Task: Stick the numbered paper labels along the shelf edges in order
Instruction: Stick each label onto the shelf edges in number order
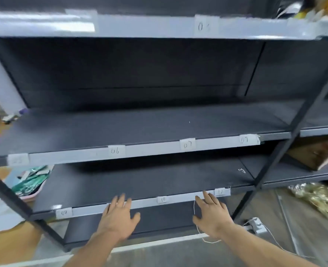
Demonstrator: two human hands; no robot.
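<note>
A dark metal shelf unit fills the view, with grey front edges. White paper labels are stuck along them: 03 [204, 26] on the top edge; 06 [116, 150], 07 [187, 144] and 08 [245, 140] on the middle edge, plus a blurred one [17, 159] at its left; 09 [64, 212], 11 [162, 199] and 12 [221, 191] on the lower edge [144, 202]. My left hand [118, 216] lies flat, fingers spread, over the lower edge between 09 and 11. My right hand [211, 213] is spread between 11 and 12. Both hold nothing.
A diagonal black brace [286, 143] crosses the right side; another [9, 197] crosses the left. A white power strip [256, 225] with cable lies on the floor at right. Green packets in a pink tray [31, 182] sit left. Crinkled gold material [321, 199] lies right.
</note>
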